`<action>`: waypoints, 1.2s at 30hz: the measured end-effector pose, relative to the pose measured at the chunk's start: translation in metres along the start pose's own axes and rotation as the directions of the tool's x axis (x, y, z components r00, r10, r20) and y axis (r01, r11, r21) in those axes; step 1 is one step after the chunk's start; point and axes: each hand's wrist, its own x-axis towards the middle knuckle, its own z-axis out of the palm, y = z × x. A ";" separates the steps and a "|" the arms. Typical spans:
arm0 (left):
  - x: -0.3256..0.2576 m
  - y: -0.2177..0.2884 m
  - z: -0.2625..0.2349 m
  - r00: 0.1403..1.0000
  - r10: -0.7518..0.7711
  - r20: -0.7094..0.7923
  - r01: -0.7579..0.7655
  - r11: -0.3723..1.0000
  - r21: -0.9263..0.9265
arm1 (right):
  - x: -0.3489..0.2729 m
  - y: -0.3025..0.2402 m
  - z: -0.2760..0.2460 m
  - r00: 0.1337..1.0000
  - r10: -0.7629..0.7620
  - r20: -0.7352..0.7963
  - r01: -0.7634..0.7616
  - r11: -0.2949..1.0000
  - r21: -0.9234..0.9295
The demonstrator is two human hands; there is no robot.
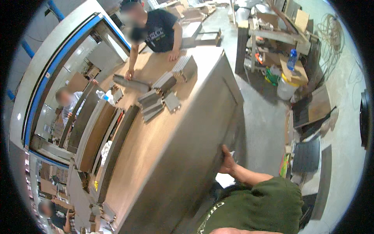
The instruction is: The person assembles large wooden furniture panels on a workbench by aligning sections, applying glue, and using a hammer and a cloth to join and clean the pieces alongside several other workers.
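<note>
A large grey-brown panel (194, 124) with recessed moulding stands tilted in front of me, running from the lower left up to the far right beside a wooden worktable (134, 140). My right hand (227, 162) grips this panel at its right side, the thumb lying up along it and the other fingers mostly hidden. Something white (225, 179) shows just below that hand. My left hand is out of sight.
Across the table a person in a dark T-shirt (161, 31) touches a grey profile piece (130, 82). Several cut profile pieces (152, 103) and long boards (120, 144) lie there. A shelf (272, 37), bucket (287, 87) and blue bottle (292, 60) stand at right.
</note>
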 end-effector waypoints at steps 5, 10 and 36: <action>-0.072 -0.010 0.058 0.997 0.008 0.078 -0.012 0.999 0.043 | -0.076 -0.118 -0.019 0.901 -0.304 -0.311 0.242 0.945 -0.221; -0.105 0.002 0.135 0.979 0.032 0.203 -0.067 0.984 0.167 | -0.110 -0.193 -0.073 0.757 -0.286 -0.588 0.265 0.956 -0.123; 0.138 0.078 0.986 0.530 0.443 0.723 -0.817 0.038 0.576 | 0.134 -0.553 -0.014 0.737 -0.649 -0.189 0.165 0.444 -0.881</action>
